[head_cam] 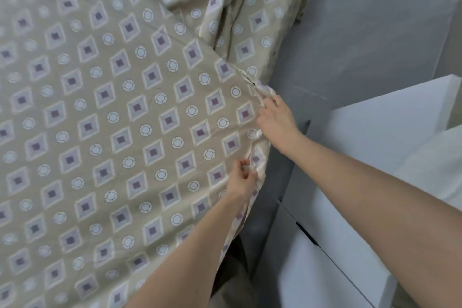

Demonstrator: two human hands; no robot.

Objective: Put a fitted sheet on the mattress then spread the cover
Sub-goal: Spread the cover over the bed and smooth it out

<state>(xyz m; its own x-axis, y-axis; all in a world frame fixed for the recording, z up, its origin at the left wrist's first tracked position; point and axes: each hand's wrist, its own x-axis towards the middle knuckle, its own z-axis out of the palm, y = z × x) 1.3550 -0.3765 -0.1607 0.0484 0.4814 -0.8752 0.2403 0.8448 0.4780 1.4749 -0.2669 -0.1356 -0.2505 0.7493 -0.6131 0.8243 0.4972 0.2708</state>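
Observation:
A beige sheet (112, 112) printed with purple diamonds and white rings lies stretched flat over the mattress, filling the left of the head view. Its right edge is gathered into a puckered hem. My left hand (241, 180) pinches that hem near the bed's side edge. My right hand (276, 121) grips the bunched hem a little farther up the same edge. Beyond my hands, loose folds of the same patterned fabric (245, 10) hang crumpled off the bed's far right corner. The mattress itself is hidden under the fabric.
A grey tiled floor (362, 32) runs along the bed's right side. White furniture (375, 137) with drawer fronts stands close on the right, leaving a narrow gap beside the bed. A dark strip shows under the sheet's edge at bottom centre.

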